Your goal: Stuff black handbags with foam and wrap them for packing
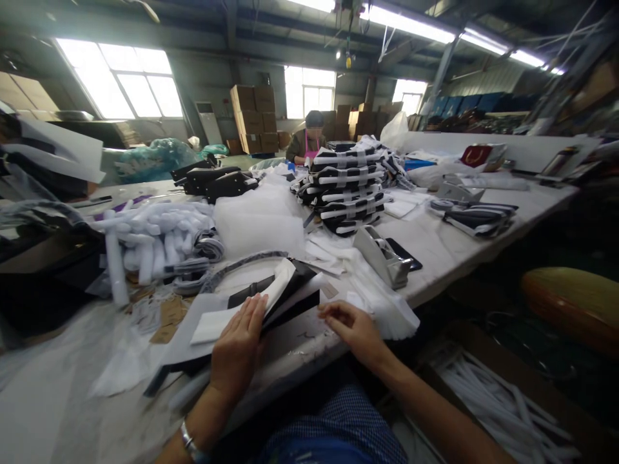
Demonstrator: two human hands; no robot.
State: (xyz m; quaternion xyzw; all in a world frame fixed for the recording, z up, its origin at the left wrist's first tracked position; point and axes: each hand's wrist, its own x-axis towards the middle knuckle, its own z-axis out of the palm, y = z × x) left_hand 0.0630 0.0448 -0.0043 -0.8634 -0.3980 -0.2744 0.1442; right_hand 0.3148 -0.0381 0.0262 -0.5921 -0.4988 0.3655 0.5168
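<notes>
My left hand point(239, 341) lies flat with its fingers stretched out on a white foam strip point(278, 283). Under the strip is a black item point(302, 274), probably a bag, with white sheet point(184, 341) around it and a wrapped curved handle point(246, 256) behind. To the right, my right hand point(355, 332) hovers by the end of a black flap point(300, 308), thumb and fingertips brought together. Whatever is between those fingertips is too small to make out. A brown card tag point(169, 319) rests on the table to the left of the black item.
White foam rolls point(155, 235) are heaped at left. Behind are stacked wrapped black bags point(345, 187) and foam sheets point(261, 216). A tape dispenser point(384, 258) and dark phone point(403, 253) stand right. Another person point(307, 142) sits across the table. A box of white strips point(503, 393) is below right.
</notes>
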